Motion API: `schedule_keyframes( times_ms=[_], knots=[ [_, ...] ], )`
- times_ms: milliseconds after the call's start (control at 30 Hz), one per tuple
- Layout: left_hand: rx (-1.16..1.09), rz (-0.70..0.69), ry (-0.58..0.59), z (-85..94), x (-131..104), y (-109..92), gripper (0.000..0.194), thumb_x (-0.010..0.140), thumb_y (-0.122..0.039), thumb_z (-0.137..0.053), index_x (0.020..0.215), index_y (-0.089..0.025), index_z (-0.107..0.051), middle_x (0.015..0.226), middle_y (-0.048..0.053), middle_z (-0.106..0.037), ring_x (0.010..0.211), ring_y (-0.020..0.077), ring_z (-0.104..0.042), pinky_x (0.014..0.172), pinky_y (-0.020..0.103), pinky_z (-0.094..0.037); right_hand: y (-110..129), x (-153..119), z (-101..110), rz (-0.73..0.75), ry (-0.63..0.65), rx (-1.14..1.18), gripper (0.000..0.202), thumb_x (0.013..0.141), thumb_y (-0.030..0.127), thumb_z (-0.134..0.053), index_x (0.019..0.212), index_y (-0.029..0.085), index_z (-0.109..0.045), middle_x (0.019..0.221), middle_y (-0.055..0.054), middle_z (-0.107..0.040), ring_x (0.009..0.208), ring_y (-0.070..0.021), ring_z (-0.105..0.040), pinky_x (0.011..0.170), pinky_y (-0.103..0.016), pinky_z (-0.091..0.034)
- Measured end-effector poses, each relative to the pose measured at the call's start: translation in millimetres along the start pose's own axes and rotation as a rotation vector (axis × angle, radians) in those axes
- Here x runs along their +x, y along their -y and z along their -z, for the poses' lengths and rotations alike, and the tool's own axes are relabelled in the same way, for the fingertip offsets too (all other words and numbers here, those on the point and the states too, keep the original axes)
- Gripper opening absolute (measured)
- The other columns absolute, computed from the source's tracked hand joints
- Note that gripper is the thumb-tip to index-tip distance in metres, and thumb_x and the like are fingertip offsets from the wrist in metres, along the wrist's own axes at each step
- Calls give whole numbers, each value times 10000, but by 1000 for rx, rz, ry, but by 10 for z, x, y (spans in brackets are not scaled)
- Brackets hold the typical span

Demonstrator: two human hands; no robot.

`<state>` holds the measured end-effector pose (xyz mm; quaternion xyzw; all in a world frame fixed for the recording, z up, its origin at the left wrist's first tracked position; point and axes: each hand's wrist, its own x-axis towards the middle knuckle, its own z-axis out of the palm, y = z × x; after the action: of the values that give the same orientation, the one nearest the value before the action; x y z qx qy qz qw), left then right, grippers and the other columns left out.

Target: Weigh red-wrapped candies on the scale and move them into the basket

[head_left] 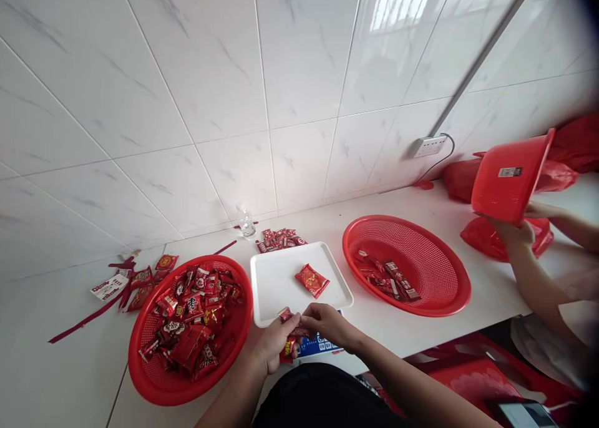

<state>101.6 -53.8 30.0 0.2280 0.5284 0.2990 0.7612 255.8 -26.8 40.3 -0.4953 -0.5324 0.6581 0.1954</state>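
Observation:
My left hand (277, 342) is closed around several small red snack packets (287, 348), just in front of the white tray. My right hand (330, 325) meets it there, its fingers pinched on one of these packets; the fingertips partly hide it. On the white tray (259, 291) lies a single red packet (312, 281) with gold print. Beneath the tray's front edge shows a blue scale panel (321, 345) with buttons, partly covered by my hands. Left of my hands stands a red basket (140, 378) heaped with mixed red snack packets (191, 322).
A second red basket (435, 266) on the right holds fewer packets. Small packets (281, 239) and a clear bottle (245, 222) are behind the tray. More packets (140, 287) and ribbons lie far left. At right, another person's hands (517, 231) hold a tilted red basin (508, 178).

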Motion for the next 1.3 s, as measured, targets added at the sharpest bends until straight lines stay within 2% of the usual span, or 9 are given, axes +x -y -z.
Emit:
schedule_keyframes(
  times_ms=[133, 233, 333, 467, 667, 833, 967, 1133, 1300],
  knots=[
    [7, -3, -58, 23, 1, 43, 373, 687, -527, -617, 759, -175, -516, 525, -39, -527, 364, 47, -425, 336, 151, -330, -83, 29, 10, -52, -20, 21, 311, 704, 465, -609, 682, 163, -541, 518, 37, -571, 485, -95, -522, 467, -211, -351],
    [-72, -12, -155, 98, 9, 20, 352, 686, -500, -619, 746, -172, -507, 528, -45, -518, 355, 40, -410, 348, 156, -332, -138, 83, 56, -49, -124, 51, 285, 734, 439, -578, 678, 161, -546, 507, 37, -566, 476, -91, -508, 463, -211, -347],
    [-103, -49, -197, 185, -8, -8, 285, 678, -407, -629, 804, -182, -510, 568, -50, -534, 367, 44, -419, 351, 160, -325, -138, 119, 96, -43, -190, 134, 265, 750, 393, -570, 870, 158, -582, 648, 12, -626, 559, -102, -557, 516, -221, -400],
    [24, -63, -137, 244, -50, 6, 233, 686, -343, -591, 836, -193, -496, 634, -31, -587, 376, 46, -425, 372, 169, -342, -101, 96, 102, -73, -170, 120, 452, 728, 348, -608, 1136, 186, -499, 794, -14, -644, 670, -137, -604, 578, -255, -445],
    [360, 5, 33, 147, -99, 30, 229, 710, -390, -579, 828, -195, -553, 579, -1, -620, 325, 48, -389, 347, 163, -269, -122, 40, -25, 34, 25, -34, 353, 739, 425, -585, 993, 181, -602, 791, -13, -638, 734, -157, -585, 629, -262, -432],
    [498, 3, 147, 85, -110, 31, 186, 702, -353, -595, 759, -176, -598, 536, 10, -609, 299, 45, -368, 320, 160, -242, -145, 32, -99, 106, 60, -183, 164, 695, 340, -630, 711, 181, -593, 639, 23, -583, 615, -123, -519, 537, -225, -372],
    [316, 28, 113, 112, -43, 59, 293, 723, -437, -584, 865, -181, -581, 582, 2, -617, 308, 40, -393, 323, 149, -261, -141, 46, -7, 73, -53, -116, 226, 706, 389, -616, 688, 176, -539, 587, 35, -548, 561, -103, -490, 510, -216, -357],
    [-282, 135, -187, 185, 74, 11, 226, 798, -384, -531, 816, -159, -518, 563, -24, -558, 392, 49, -472, 451, 174, -431, -204, 108, 224, -39, -220, 35, 302, 726, 465, -580, 720, 168, -533, 612, 24, -572, 546, -95, -519, 502, -211, -388],
    [-466, 83, -220, 195, 85, -140, 102, 817, -248, -490, 883, -171, -473, 727, 24, -601, 609, 117, -608, 712, 357, -519, -294, 132, 344, -118, -320, 9, 369, 763, 390, -561, 1053, 165, -524, 647, 16, -606, 540, -100, -549, 471, -203, -380]
  ],
)
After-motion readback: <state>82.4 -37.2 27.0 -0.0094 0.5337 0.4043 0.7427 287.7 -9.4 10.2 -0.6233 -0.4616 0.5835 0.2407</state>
